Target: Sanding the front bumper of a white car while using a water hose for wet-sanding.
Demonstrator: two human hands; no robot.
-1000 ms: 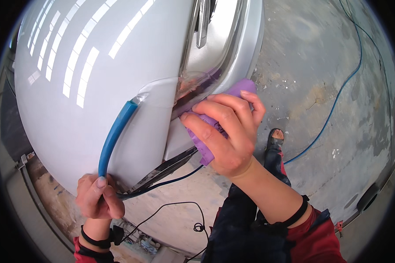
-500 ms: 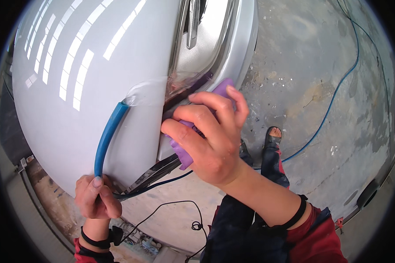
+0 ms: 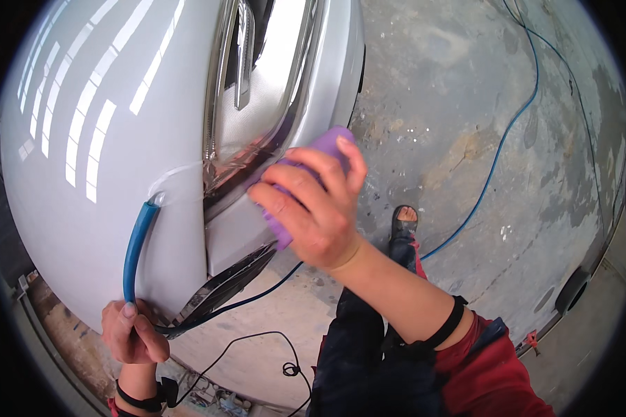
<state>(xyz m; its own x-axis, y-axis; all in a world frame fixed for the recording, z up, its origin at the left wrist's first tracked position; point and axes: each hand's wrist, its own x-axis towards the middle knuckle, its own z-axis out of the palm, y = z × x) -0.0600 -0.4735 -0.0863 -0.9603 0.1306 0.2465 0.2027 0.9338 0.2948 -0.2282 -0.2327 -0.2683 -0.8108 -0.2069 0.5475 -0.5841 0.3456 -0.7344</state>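
A white car's painted panel (image 3: 42, 208) fills the left side, with a lamp (image 3: 236, 132) set in its edge. Low at the left, my left hand (image 3: 133, 333) pinches a blue hose (image 3: 133, 247) between thumb and fingers. Clear water (image 3: 177, 182) runs from the hose's upper end over the panel towards the lamp. My right hand (image 3: 320, 201) has its fingers curled over a soft purple pad (image 3: 335, 141), pressing it on the bodywork at the lamp's lower corner. Whether the pad is sponge or folded cloth is unclear.
A long blue hose (image 3: 494, 160) trails over the stained concrete floor (image 3: 431, 69) at the right. Below the car runs a thin black cord (image 3: 257, 335) with a knot. My sandalled foot (image 3: 405, 217) stands near the bumper. A dark round object (image 3: 572, 290) is at the far right.
The car has shifted leftward in the view. My right hand has moved the purple pad along the bodywork below the lamp. My left hand keeps its hold on the hose, and water still flows.
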